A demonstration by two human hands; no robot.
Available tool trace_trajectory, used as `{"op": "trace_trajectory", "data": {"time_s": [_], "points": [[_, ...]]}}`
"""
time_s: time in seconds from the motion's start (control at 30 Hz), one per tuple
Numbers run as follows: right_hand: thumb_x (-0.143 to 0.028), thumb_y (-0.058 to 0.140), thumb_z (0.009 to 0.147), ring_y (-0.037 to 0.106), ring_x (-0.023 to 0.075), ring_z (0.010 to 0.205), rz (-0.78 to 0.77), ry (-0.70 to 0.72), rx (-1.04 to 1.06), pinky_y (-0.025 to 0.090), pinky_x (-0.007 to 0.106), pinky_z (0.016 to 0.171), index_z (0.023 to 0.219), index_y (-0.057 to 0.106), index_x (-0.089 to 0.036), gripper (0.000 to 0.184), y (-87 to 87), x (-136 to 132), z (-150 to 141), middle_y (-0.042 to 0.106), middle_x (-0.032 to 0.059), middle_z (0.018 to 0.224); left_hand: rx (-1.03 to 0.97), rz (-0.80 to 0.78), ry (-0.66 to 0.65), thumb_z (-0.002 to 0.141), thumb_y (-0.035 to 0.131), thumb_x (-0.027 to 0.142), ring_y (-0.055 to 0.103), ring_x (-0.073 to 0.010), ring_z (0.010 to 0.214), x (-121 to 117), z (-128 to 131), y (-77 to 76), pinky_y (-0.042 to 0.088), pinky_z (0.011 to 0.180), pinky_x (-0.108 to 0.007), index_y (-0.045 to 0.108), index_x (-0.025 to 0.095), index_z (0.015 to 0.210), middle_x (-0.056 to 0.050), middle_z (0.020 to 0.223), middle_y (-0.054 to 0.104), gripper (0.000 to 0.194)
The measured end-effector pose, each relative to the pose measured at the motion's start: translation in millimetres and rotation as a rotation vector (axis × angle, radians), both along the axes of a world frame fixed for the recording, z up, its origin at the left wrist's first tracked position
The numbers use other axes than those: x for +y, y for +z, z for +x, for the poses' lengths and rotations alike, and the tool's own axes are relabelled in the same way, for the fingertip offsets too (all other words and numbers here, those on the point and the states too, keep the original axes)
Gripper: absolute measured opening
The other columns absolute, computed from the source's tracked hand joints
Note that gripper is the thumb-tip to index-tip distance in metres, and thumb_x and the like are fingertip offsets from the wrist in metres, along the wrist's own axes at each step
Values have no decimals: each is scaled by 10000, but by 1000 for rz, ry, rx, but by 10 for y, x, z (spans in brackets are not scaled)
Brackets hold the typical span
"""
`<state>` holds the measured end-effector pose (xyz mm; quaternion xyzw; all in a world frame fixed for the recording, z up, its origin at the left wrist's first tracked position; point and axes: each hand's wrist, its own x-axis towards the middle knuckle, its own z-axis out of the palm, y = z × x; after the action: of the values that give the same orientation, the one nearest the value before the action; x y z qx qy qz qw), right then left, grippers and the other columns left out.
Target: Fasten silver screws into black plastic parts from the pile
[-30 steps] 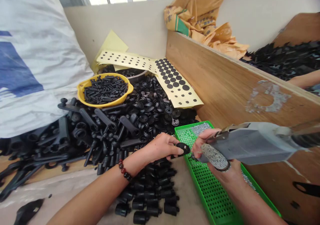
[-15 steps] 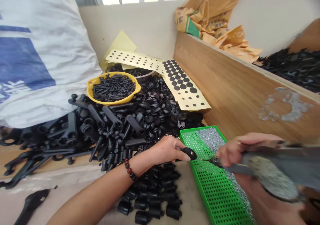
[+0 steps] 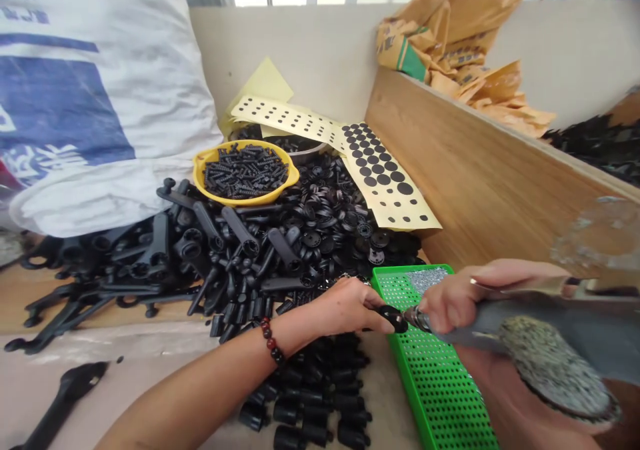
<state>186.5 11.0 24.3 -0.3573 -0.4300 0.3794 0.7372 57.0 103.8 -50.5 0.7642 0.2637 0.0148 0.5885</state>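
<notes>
My left hand (image 3: pixel 345 307) pinches a small black plastic part (image 3: pixel 393 317) at the edge of a green perforated tray (image 3: pixel 435 397). My right hand (image 3: pixel 463 300) grips a grey power screwdriver (image 3: pixel 550 327) whose tip meets the black part. A round magnet disc (image 3: pixel 555 370) coated in tiny screws clings to the tool's underside. Silver screws (image 3: pixel 426 280) lie at the tray's far end.
A heap of black plastic handles and round caps (image 3: pixel 250 243) fills the bench. A yellow bowl (image 3: pixel 246 173) holds black screws. Sticker sheets with black dots (image 3: pixel 380 180) lean on a plywood divider (image 3: pixel 480 177). A white sack (image 3: pixel 85 97) lies left; brown paper bags (image 3: pixel 450 43) behind.
The screwdriver tip has closed in from the tray onto the black part in my left hand. The view has shifted left and down a little.
</notes>
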Motion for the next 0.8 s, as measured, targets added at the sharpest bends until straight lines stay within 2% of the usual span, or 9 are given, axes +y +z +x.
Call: {"op": "trace_trajectory", "data": {"time_s": [0.13, 0.33, 0.57, 0.7, 0.8], "points": [[-357, 559, 867, 535, 160, 430, 18, 22, -10, 451, 318, 436, 866, 692, -284, 152, -109, 21, 17, 591, -20, 517, 4, 22, -3, 708, 671, 301, 419, -74, 493, -10, 8, 19, 261, 451, -187, 676, 140, 726, 70, 529, 471, 162], [-365, 643, 816, 536, 154, 441, 23, 63, -14, 452, 304, 434, 908, 692, -272, 140, -103, 58, 8, 595, -24, 533, 28, 89, -13, 715, 689, 275, 361, -61, 476, -9, 26, 61, 219, 448, -199, 651, 130, 676, 81, 511, 437, 155], [-427, 661, 790, 538, 152, 390, 15, 62, -41, 454, 288, 389, 852, 709, -304, 146, -114, 101, 31, 591, -40, 493, 53, 121, -3, 720, 696, 270, 327, -62, 472, -18, 26, 104, 192, 450, -214, 636, 129, 655, 88, 488, 400, 166], [-417, 692, 758, 535, 160, 382, 26, 154, -96, 453, 294, 378, 781, 711, -303, 118, -135, 122, 45, 610, -41, 501, 36, 182, -9, 714, 700, 283, 328, -62, 493, -42, 38, 131, 190, 458, -214, 606, 124, 601, 87, 490, 355, 217], [-437, 698, 747, 521, 159, 366, -3, 168, -80, 443, 297, 370, 717, 702, -301, 139, -133, 160, 52, 613, -43, 489, 31, 257, -35, 714, 694, 289, 318, -57, 499, -30, 50, 120, 187, 460, -211, 549, 124, 544, 86, 493, 322, 278]]}}
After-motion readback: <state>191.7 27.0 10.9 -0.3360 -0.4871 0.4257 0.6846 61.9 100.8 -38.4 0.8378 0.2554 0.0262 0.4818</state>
